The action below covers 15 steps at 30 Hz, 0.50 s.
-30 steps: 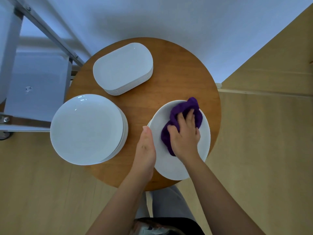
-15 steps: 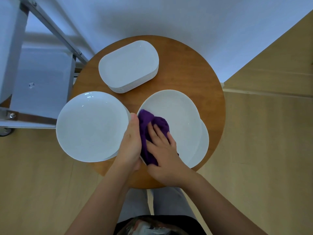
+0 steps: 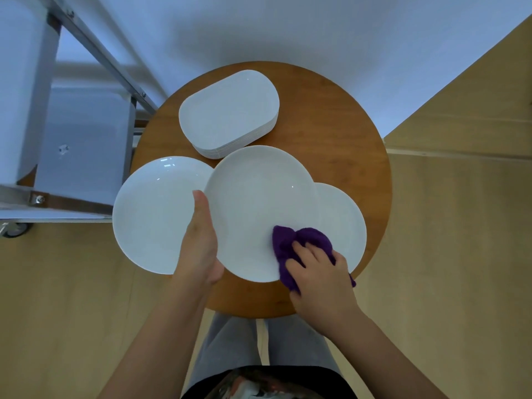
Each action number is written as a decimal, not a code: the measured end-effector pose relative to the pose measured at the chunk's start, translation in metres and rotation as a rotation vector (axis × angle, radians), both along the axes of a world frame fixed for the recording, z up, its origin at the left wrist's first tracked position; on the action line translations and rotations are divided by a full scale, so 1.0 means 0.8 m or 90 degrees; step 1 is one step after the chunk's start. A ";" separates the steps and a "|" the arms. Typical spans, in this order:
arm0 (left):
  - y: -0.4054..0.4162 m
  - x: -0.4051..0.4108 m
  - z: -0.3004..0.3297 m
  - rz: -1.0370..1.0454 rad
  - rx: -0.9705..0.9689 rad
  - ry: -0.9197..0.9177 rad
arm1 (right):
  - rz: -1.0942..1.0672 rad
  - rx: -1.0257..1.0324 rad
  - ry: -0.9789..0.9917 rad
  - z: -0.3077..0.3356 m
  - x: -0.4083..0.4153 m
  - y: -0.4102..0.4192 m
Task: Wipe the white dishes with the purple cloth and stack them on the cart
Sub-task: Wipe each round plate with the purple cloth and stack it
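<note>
The left hand (image 3: pixel 200 243) grips a round white plate (image 3: pixel 259 203) at its left rim, with the thumb lying along the upper edge and the remaining fingers hidden beneath the plate. The plate is held above the round wooden table (image 3: pixel 331 133), and its near edge reaches toward the person. The right hand (image 3: pixel 319 272) has its fingers curled over a bunched purple cloth (image 3: pixel 302 240) and presses it against the lower right part of the held plate, at the rim. Part of the cloth hangs below the plate edge beside the wrist. A second round white plate (image 3: pixel 342 220) lies on the table under the held plate and shows to its right; whether it is a single plate or the top of a stack cannot be determined. A stack of round white plates (image 3: pixel 155 214) sits at the left edge of the table, partly covered by the left hand and by the held plate. A stack of oblong white dishes (image 3: pixel 227 110) sits at the far side of the table, just beyond the held plate. A cart (image 3: pixel 83 139) with a metal frame and pale shelves stands to the left of the table, with one caster visible at the lower left. The floor (image 3: pixel 460 254) is light wood, and a pale wall rises behind the table.
</note>
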<state>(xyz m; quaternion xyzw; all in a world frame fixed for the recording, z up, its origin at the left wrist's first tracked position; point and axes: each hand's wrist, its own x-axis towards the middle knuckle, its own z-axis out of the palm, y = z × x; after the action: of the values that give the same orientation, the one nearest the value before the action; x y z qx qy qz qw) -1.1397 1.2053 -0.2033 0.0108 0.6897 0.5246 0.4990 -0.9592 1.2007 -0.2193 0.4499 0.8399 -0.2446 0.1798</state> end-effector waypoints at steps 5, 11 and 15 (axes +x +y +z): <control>-0.006 0.001 0.006 -0.031 -0.042 0.064 | -0.430 0.079 0.291 0.029 -0.003 0.000; -0.001 0.009 0.016 -0.100 -0.085 -0.009 | -0.423 -0.230 0.585 0.067 -0.057 -0.017; -0.013 0.010 0.016 -0.141 -0.044 -0.056 | -0.103 -0.221 0.441 0.048 -0.083 -0.014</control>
<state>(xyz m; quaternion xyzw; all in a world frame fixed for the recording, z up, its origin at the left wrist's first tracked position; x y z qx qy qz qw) -1.1317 1.1949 -0.1902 0.0464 0.6792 0.4424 0.5839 -1.0258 1.1893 -0.1810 0.3685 0.7586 -0.5339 -0.0606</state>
